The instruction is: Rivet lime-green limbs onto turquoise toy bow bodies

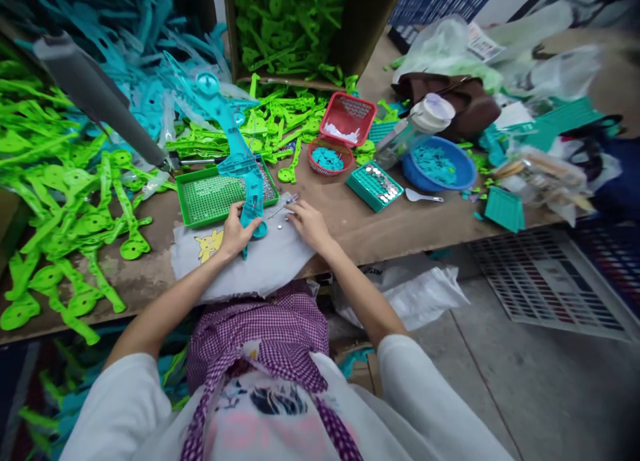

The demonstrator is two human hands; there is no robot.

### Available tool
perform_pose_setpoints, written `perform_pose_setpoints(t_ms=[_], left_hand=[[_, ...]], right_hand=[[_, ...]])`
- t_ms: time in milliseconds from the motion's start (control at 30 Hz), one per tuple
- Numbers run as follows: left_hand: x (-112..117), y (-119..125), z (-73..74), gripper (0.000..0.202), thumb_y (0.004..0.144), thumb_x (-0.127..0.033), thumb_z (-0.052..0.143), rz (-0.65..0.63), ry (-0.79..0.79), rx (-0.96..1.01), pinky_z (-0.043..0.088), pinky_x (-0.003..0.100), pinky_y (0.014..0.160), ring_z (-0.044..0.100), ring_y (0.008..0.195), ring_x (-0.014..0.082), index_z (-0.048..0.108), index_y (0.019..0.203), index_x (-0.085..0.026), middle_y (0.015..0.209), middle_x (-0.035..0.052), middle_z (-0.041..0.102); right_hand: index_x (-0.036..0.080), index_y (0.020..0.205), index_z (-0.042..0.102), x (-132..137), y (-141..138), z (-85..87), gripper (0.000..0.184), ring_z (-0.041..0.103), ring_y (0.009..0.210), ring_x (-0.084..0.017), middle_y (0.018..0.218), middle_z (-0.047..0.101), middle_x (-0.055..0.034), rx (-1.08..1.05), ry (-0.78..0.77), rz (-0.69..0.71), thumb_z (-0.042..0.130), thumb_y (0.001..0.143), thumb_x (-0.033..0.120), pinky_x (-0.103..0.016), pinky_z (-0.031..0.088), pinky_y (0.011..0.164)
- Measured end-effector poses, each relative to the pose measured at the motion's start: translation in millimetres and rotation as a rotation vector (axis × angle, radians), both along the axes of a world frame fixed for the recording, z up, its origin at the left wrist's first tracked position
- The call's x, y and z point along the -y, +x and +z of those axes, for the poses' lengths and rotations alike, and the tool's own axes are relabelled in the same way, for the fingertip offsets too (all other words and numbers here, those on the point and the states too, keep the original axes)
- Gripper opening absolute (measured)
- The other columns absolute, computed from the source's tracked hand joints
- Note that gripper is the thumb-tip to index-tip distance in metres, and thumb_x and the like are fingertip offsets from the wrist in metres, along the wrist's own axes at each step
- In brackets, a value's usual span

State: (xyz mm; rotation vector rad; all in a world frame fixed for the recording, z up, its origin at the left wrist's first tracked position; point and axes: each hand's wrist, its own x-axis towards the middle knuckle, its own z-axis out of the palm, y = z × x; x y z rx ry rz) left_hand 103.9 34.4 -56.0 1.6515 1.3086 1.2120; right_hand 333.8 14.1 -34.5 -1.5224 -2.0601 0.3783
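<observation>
My left hand (237, 233) is closed on the lower end of a long, translucent blue plastic part (243, 162), which tilts up and away over a green perforated tray (210, 199). A thin, pointed metal tool (278, 211) sticks out leftward from the pinched fingers of my right hand (309, 223); its exact kind is unclear. Beneath both hands lies a grey cloth (260, 267) with a yellow cartoon figure. One small round silvery piece (279, 227) rests on the cloth between my hands. Small metal pieces lie in the tray's right end.
A grey electric screwdriver (95, 94) hangs at the left, its tip near the tray. Green plastic parts (90, 227) are heaped leftward. To the right stand a red basket (332, 170), a teal box of silvery discs (367, 195), a blue bowl (463, 181) and a clear jar (400, 144).
</observation>
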Motion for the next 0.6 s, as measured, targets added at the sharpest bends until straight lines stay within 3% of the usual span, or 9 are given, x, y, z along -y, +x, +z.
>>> perform_pose_setpoints(t_ms=[100,200,433,600], left_hand=[[0,-1,-1.1,0.052,0.074,-0.042,0.073,-0.018,-0.01,0.01,0.053,0.038,0.079,0.066,0.088,0.0226,0.046,0.114,-0.02,0.095,0.0051,0.066],[0,-2,-2.2,0.053,0.074,-0.041,0.074,-0.03,-0.02,0.013,0.053,0.038,0.081,0.067,0.09,0.0231,0.046,0.114,-0.02,0.097,0.0055,0.066],[0,-1,-1.7,0.053,0.074,-0.038,0.074,-0.039,-0.042,0.04,0.053,0.038,0.08,0.067,0.09,0.0224,0.045,0.114,-0.021,0.099,0.0056,0.067],[1,0,-1.0,0.053,0.074,-0.039,0.074,-0.038,-0.055,0.029,0.053,0.039,0.082,0.067,0.092,0.0233,0.045,0.115,-0.021,0.101,0.0062,0.068]], right_hand=[[0.02,0.109,0.07,-9,-4,-7.7,0.027,0.06,0.095,-0.023,0.105,0.068,-0.0107,0.138,-0.009,0.147,0.046,0.096,0.023,-0.036,0.05,0.086],[0.018,0.107,0.069,-8,2,-12.0,0.028,0.057,0.093,-0.023,0.103,0.067,-0.0114,0.214,-0.002,0.207,0.043,0.098,0.024,-0.036,0.049,0.085],[0.018,0.103,0.066,-4,4,-9.5,0.029,0.055,0.091,-0.023,0.098,0.064,-0.0118,0.263,0.011,0.203,0.039,0.099,0.026,-0.035,0.047,0.082],[0.018,0.109,0.065,3,3,-10.6,0.028,0.056,0.095,-0.025,0.105,0.066,-0.0136,0.222,-0.008,0.177,0.041,0.098,0.028,-0.037,0.047,0.087]])
